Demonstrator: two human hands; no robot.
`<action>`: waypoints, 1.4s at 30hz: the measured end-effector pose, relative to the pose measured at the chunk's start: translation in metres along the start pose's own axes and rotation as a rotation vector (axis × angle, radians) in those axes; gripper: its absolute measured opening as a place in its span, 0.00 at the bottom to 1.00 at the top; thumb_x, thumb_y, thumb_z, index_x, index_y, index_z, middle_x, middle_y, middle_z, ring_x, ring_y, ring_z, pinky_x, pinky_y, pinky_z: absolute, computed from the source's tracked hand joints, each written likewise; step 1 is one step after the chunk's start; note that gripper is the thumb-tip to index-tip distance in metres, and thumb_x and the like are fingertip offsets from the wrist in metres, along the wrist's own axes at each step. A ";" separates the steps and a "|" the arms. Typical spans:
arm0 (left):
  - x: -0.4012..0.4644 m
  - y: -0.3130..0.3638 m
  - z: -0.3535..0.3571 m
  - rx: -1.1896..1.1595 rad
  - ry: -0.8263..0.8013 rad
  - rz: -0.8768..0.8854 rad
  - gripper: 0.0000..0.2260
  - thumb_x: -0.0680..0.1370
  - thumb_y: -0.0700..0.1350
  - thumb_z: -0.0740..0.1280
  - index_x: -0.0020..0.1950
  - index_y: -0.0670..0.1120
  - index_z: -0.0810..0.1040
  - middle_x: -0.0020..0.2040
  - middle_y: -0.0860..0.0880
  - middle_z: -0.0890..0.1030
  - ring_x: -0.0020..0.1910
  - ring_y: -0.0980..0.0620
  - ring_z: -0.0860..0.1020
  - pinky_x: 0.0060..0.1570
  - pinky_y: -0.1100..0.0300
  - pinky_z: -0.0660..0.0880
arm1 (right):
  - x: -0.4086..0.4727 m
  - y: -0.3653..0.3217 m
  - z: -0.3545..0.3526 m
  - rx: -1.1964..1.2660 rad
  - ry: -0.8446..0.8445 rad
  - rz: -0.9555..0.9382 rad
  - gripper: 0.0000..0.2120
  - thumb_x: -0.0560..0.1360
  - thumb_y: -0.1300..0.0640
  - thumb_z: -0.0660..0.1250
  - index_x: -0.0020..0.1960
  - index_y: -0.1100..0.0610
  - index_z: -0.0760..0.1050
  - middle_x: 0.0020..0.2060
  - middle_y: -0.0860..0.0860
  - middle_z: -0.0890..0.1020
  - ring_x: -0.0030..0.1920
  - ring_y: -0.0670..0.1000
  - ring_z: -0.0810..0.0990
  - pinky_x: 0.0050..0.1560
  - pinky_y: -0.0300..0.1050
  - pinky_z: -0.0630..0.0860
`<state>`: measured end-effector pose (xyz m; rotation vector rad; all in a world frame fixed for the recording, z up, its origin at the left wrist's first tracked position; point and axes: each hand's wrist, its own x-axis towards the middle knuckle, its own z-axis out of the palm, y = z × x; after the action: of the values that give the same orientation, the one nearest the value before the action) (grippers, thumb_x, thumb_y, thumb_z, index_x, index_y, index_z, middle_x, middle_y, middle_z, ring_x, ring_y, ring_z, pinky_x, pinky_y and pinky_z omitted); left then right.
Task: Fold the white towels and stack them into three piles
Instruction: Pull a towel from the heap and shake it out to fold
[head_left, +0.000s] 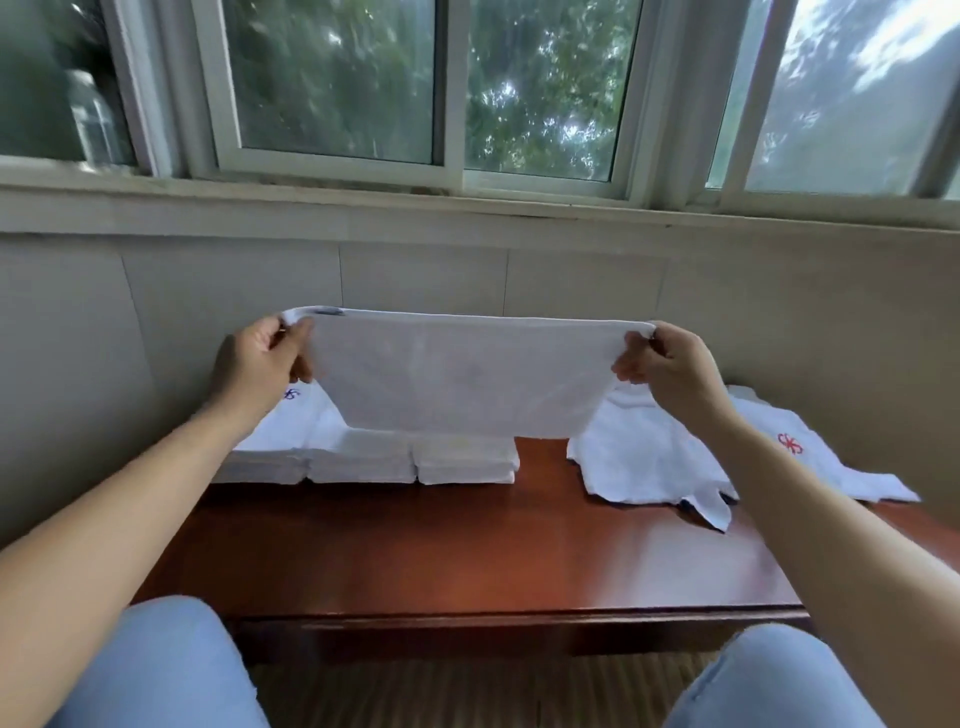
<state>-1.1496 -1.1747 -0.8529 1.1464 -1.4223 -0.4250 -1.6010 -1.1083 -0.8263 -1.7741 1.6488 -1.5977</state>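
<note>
Head view: at mid-frame a white towel (467, 374) hangs stretched in the air above the worktop (467, 551), a reddish-brown wooden surface running across the lower middle. The left hand (260, 358) pinches the towel's upper left corner and the right hand (670, 364) pinches its upper right corner, thumbs in front of the cloth; the top edge runs nearly level between them and the lower edge sags just above the stacks.

Behind the held towel, left of centre, three piles of folded white towels (410, 460) sit side by side on the worktop, touching one another; the leftmost carries a small blue emblem (292, 394) near the left wrist. On the right of the frame a loose heap of unfolded white towels (654, 457) lies on the worktop, one showing a red emblem (790, 443); how many are in it cannot be counted.

Two knees in light blue jeans (171, 670) fill the bottom corners. A white-framed window (457, 171) spans the top.
</note>
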 end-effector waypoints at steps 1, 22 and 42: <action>0.000 0.010 -0.006 0.045 0.023 0.026 0.19 0.81 0.60 0.65 0.40 0.47 0.79 0.29 0.48 0.81 0.28 0.50 0.77 0.36 0.57 0.76 | 0.001 -0.008 -0.004 -0.028 0.017 -0.014 0.12 0.83 0.57 0.62 0.45 0.61 0.78 0.33 0.49 0.85 0.33 0.50 0.83 0.38 0.44 0.80; -0.001 -0.081 0.038 -0.044 -0.352 -0.524 0.10 0.83 0.50 0.66 0.52 0.44 0.79 0.44 0.47 0.88 0.34 0.55 0.83 0.34 0.60 0.73 | 0.019 0.085 0.070 -0.075 -0.208 0.398 0.12 0.81 0.60 0.62 0.39 0.57 0.76 0.31 0.50 0.82 0.28 0.47 0.77 0.34 0.43 0.74; -0.037 -0.103 0.005 -0.073 -0.564 -0.803 0.18 0.68 0.61 0.78 0.44 0.46 0.87 0.50 0.44 0.87 0.50 0.47 0.87 0.46 0.54 0.82 | -0.027 0.122 0.050 0.179 -0.398 0.761 0.22 0.73 0.38 0.75 0.52 0.57 0.85 0.45 0.55 0.88 0.43 0.51 0.88 0.40 0.41 0.83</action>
<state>-1.1213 -1.1921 -0.9576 1.5896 -1.3326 -1.4423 -1.6225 -1.1506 -0.9516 -1.0696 1.6260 -0.9370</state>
